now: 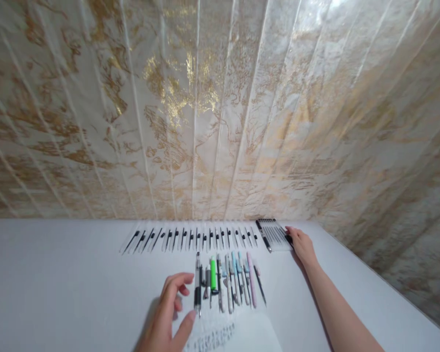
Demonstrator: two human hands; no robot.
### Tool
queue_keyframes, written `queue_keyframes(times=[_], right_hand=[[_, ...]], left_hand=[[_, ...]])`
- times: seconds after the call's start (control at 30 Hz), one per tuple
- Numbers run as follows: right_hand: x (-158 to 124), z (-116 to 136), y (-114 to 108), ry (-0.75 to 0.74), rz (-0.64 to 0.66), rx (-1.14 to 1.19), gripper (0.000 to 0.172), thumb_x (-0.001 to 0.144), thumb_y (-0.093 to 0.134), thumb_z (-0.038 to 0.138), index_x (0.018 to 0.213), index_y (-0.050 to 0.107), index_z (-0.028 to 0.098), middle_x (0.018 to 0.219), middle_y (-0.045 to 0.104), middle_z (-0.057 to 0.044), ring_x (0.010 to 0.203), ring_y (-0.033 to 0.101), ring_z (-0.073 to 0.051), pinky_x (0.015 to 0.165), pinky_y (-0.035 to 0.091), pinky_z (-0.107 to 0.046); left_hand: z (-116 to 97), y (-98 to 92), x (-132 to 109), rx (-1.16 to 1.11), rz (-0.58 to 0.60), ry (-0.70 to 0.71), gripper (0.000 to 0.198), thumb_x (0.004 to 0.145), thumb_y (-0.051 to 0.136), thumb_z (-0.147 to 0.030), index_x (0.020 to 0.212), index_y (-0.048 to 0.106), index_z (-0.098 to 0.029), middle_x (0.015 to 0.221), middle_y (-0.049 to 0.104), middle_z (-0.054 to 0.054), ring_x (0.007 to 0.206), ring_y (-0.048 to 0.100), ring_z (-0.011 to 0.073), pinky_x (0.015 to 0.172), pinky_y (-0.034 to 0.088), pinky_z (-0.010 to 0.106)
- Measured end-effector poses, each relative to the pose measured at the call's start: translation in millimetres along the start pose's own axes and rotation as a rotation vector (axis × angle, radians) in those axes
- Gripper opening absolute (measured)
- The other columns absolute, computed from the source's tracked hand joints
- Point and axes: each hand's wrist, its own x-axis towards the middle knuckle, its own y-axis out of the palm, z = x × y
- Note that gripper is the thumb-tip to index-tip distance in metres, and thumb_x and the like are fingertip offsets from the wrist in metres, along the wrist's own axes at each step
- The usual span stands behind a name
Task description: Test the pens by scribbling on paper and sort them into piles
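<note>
My left hand (170,310) is just left of a clear pen with a black grip (197,288), its fingers apart and curved, holding nothing. That pen is at the left end of a row of mixed pens, including a bright green one (213,274) and a pink one (251,281). Farther back on the right, my right hand (303,246) has its fingers closed at the right edge of a tight group of slim clear pens (274,235). A dark pen (289,239) shows at its fingertips, partly covered by them.
Along the back of the white table (58,283) lies a long row of clear caps and black-tipped pieces (190,239), evenly spaced. An open notebook page with handwriting (249,332) lies at the front. A gold-patterned curtain (176,122) hangs behind the table.
</note>
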Motion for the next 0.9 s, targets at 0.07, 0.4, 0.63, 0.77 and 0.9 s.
queue_keyframes(times=[0.07, 0.4, 0.63, 0.77, 0.9], right_hand=[[-0.1, -3.5, 0.2, 0.033, -0.034, 0.046, 0.026, 0.094, 0.057, 0.031, 0.117, 0.06, 0.017, 0.118, 0.062, -0.007, 0.098, 0.064, -0.021, 0.083, 0.054, -0.041], [-17.3, -8.7, -8.6, 0.201, -0.316, 0.213, 0.027, 0.094, 0.059, 0.031, 0.117, 0.059, 0.016, 0.117, 0.062, -0.008, 0.099, 0.063, -0.022, 0.084, 0.054, -0.043], [-52.2, -0.9, -18.3, 0.247, -0.427, 0.234, 0.029, 0.094, 0.058, 0.031, 0.119, 0.058, 0.018, 0.121, 0.06, -0.008, 0.101, 0.063, -0.022, 0.085, 0.053, -0.043], [-72.9, 3.5, -23.2, 0.238, -0.408, 0.238, 0.028, 0.094, 0.059, 0.03, 0.118, 0.059, 0.017, 0.12, 0.061, -0.008, 0.101, 0.063, -0.022, 0.085, 0.053, -0.043], [-98.1, 10.5, -27.1, 0.163, -0.357, 0.275, 0.028, 0.093, 0.059, 0.03, 0.117, 0.059, 0.016, 0.117, 0.062, -0.007, 0.099, 0.063, -0.022, 0.084, 0.053, -0.043]], left_hand=[[-0.6, -4.8, 8.3, 0.074, -0.027, 0.033, 0.037, 0.085, 0.044, -0.028, 0.122, 0.047, -0.026, 0.115, 0.052, 0.008, 0.095, 0.054, 0.023, 0.086, 0.046, 0.038], [-1.0, -4.5, 42.4, 0.337, 0.251, 0.238, 0.052, 0.092, 0.038, -0.021, 0.142, 0.031, -0.032, 0.139, 0.047, 0.006, 0.131, 0.037, 0.0243, 0.11, 0.027, 0.049], [-5.5, -1.6, 41.0, 0.377, 0.233, 0.263, 0.063, 0.081, 0.045, -0.011, 0.142, 0.03, -0.016, 0.123, 0.056, 0.011, 0.116, 0.048, 0.0254, 0.104, 0.033, 0.045], [-4.9, -6.4, 32.2, 0.379, 0.199, 0.281, 0.059, 0.081, 0.043, -0.007, 0.139, 0.034, -0.014, 0.119, 0.056, 0.011, 0.114, 0.049, 0.0228, 0.104, 0.035, 0.04], [-5.7, -10.8, 20.4, 0.382, 0.156, 0.301, 0.049, 0.08, 0.044, -0.001, 0.126, 0.049, -0.017, 0.115, 0.06, 0.007, 0.112, 0.05, 0.0213, 0.1, 0.038, 0.035]])
